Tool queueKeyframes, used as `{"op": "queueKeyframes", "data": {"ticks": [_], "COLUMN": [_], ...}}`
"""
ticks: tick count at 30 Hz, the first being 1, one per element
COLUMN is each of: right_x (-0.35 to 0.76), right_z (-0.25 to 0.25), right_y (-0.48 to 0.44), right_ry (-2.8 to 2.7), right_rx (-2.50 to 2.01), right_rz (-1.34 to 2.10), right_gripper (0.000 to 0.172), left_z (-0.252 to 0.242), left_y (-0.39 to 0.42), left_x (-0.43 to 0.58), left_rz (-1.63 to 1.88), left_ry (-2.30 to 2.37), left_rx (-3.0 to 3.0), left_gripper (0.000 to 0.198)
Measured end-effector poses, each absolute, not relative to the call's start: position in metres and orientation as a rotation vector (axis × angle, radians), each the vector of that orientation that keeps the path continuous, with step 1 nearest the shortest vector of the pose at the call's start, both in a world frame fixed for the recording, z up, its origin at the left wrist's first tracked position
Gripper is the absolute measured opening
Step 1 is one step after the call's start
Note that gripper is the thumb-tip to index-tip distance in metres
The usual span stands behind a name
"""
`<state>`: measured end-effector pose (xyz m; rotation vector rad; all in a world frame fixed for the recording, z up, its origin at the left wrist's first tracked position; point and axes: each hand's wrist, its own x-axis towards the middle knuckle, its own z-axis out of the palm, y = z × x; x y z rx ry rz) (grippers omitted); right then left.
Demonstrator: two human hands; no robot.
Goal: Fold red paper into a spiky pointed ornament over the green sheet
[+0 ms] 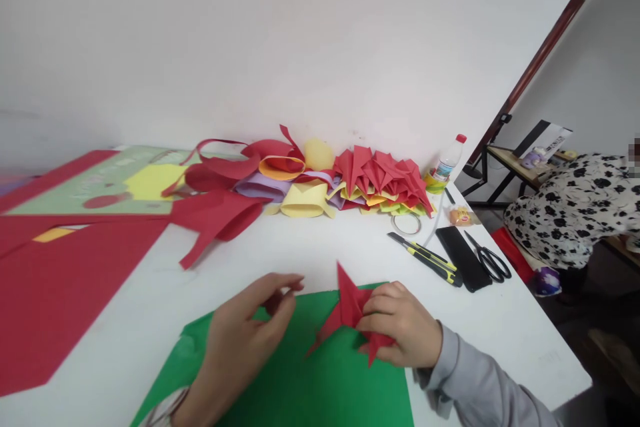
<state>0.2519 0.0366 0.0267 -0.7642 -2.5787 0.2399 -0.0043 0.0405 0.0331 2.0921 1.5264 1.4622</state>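
Note:
My right hand grips a red folded-paper piece with several sharp points, one sticking upward and one down to the left. Part of the paper is hidden behind the fingers. Just left of it, my left hand hovers with its fingers bent and the thumb apart from them, holding nothing. Beneath both hands lies a green sheet of paper on the white table. Similar red folded pieces are stacked against the wall.
Rolled paper shapes and a large red sheet lie to the left and back. On the right are a utility knife, black case, scissors, tape roll and bottle. A person in patterned clothing is beyond the table.

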Motion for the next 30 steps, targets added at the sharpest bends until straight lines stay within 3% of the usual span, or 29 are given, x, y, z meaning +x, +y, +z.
{"op": "queueKeyframes", "data": {"ticks": [5,24,26,30], "right_x": [0.257,0.268,0.268,0.271], "right_z": [0.022,0.029,0.030,0.032], "right_y": [0.052,0.058,0.057,0.056], "right_ry": [-2.420,-2.077,-2.045,-1.912], "right_rx": [-0.542,-0.786,-0.785,-0.831], "right_rz": [0.556,0.898,0.887,0.946], "right_gripper": [0.019,0.066,0.065,0.046], "left_z": [0.019,0.010,0.010,0.009], "left_y": [0.056,0.050,0.050,0.051], "left_x": [-0.004,0.003,0.003,0.003], "left_rz": [1.231,0.983,0.977,0.981], "left_ry": [1.287,1.060,1.058,1.078], "left_rx": [2.232,2.566,2.572,2.574], "left_gripper": [0.018,0.028,0.028,0.026]}}
